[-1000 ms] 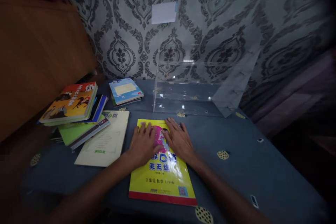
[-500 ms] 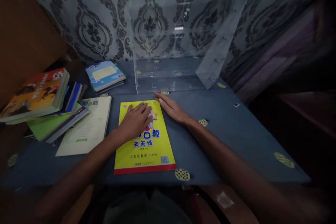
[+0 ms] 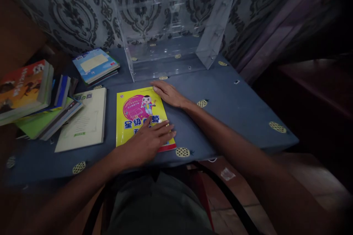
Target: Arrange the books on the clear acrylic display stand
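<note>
A yellow workbook [image 3: 135, 106] with a red bottom edge lies closed and flat on the blue table, a cartoon child and a magenta circle on its cover. Across its lower part rests my left hand [image 3: 150, 137], fingers outstretched and slightly apart, hiding some of the title. My right hand [image 3: 168, 93] lies along the upper right corner of the workbook, fingers extended, its fingertips at the top edge. Neither hand grips anything. Left of the workbook is a cream-coloured book [image 3: 88, 117], partly under a pile of books.
A leaning pile of books [image 3: 35, 95] stands at the table's left side. Behind it lies a small stack with a blue-covered book [image 3: 95, 64] on top. A clear acrylic rack [image 3: 165, 55] stands at the back by the patterned wall. Yellow pineapple prints mark the tablecloth [image 3: 234, 110].
My left hand has slid down the workbook cover, from the top to the lower part, uncovering the cartoon. My right hand stays by the upper right corner. The view has tilted downward.
</note>
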`<control>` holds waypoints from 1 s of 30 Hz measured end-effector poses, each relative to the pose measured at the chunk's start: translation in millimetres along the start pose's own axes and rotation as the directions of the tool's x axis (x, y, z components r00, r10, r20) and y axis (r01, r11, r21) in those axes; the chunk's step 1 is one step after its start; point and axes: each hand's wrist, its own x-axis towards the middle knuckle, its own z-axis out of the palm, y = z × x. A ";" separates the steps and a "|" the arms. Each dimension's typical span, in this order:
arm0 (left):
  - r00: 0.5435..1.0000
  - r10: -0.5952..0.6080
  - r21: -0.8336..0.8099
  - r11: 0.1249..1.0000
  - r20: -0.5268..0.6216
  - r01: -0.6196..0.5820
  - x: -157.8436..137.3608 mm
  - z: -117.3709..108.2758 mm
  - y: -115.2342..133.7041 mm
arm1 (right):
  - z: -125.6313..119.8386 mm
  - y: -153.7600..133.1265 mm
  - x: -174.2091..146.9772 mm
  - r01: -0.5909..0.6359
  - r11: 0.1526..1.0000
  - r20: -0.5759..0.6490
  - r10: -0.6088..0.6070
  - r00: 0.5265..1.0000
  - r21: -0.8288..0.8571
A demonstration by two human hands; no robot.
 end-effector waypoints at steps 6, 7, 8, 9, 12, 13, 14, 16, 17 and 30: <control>0.996 0.005 0.002 1.000 -0.085 -0.005 -15.9 10.1 29.5 | 3.5 -0.4 -1.1 0.015 0.999 -0.023 -0.015 1.000 -0.029; 0.993 -0.016 0.001 1.000 -0.118 0.016 -16.9 12.3 31.6 | 4.4 -0.7 -1.8 0.017 0.999 -0.027 -0.019 0.999 -0.041; 0.987 -0.039 -0.003 0.999 -0.155 0.039 -17.3 14.5 33.0 | 5.2 -1.0 -2.4 0.024 0.998 -0.025 -0.025 0.999 -0.057; 0.981 -0.058 -0.009 0.998 -0.186 0.057 -17.2 16.5 33.7 | 6.2 -1.5 -3.0 0.033 0.997 -0.021 -0.035 0.999 -0.076; 0.967 -0.083 -0.028 0.997 -0.243 0.078 -15.6 22.0 33.5 | 8.5 -2.8 -3.5 0.047 0.992 -0.007 -0.048 0.999 -0.119; 0.964 -0.082 -0.034 0.997 -0.251 0.076 -15.0 23.8 32.9 | 9.0 -3.1 -3.2 0.044 0.991 -0.010 -0.045 0.999 -0.124; 0.961 -0.082 -0.041 0.996 -0.263 0.074 -14.6 25.7 32.3 | 9.3 -3.3 -2.9 0.039 0.992 -0.015 -0.041 0.999 -0.121; 0.949 -0.087 -0.056 0.996 -0.303 0.074 -14.5 29.8 31.3 | 8.9 -3.4 -3.1 0.028 0.995 -0.034 -0.032 0.999 -0.100; 0.940 -0.089 -0.061 0.995 -0.329 0.073 -14.8 31.8 31.0 | 8.2 -3.4 -4.4 0.022 0.996 -0.050 -0.026 0.998 -0.082; 0.906 -0.048 -0.029 0.999 -0.420 0.039 -15.8 37.8 33.6 | -55.4 -25.2 -162.4 -0.152 0.988 -0.072 0.151 0.986 -0.018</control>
